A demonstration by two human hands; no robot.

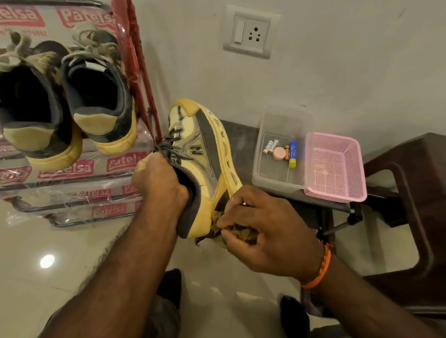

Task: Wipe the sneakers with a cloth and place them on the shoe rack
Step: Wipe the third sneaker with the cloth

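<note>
- Two sneakers (58,100) sit heel-out on the shoe rack (60,178), left of the one I'm holding.
- My left hand (157,180) grips the yellow sneaker (205,154) by its collar, toe up, just right of the rack.
- My right hand (262,231) bunches the brown cloth (240,233) against its heel.
- A clear box (277,176) and a pink basket (334,167) lie farther right.

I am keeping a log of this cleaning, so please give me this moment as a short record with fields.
left hand: grips the collar of the sneaker
right hand: holds a brown cloth against the sneaker's heel
shoe rack: carries two other sneakers
beside: clear tray with batteries, pink basket
step: wiping, this sneaker not yet on the rack
</note>
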